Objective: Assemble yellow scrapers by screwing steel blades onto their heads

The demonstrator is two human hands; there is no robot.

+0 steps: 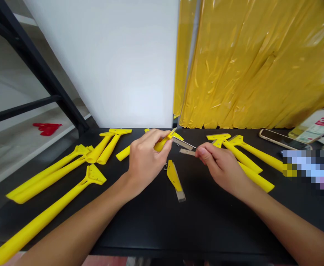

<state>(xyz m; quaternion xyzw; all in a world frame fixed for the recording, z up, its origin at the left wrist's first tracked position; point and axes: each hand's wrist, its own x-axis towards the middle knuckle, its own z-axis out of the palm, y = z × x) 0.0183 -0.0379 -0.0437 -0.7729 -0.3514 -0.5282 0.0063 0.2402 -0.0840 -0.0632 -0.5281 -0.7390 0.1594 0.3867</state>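
My left hand (147, 155) is closed around a yellow scraper (163, 143), its head pointing up and to the right. The fingers of my right hand (214, 159) pinch a thin metal rod (191, 145), whose tip reaches toward that scraper head; its handle is hidden in the hand. Grey metal blades (187, 152) lie behind and between the hands. Nearer to me, a yellow blade cover (173, 176) rests on another blade (180, 195). Small screws (165, 167) lie beside the cover, close to my left hand.
Several yellow scrapers (48, 214) lie at the left of the black table (150, 232), and several more (261, 155) at the right. A phone (283, 139) is at the back right. Behind stand a white panel (109, 62) and yellow plastic sheeting (250, 66).
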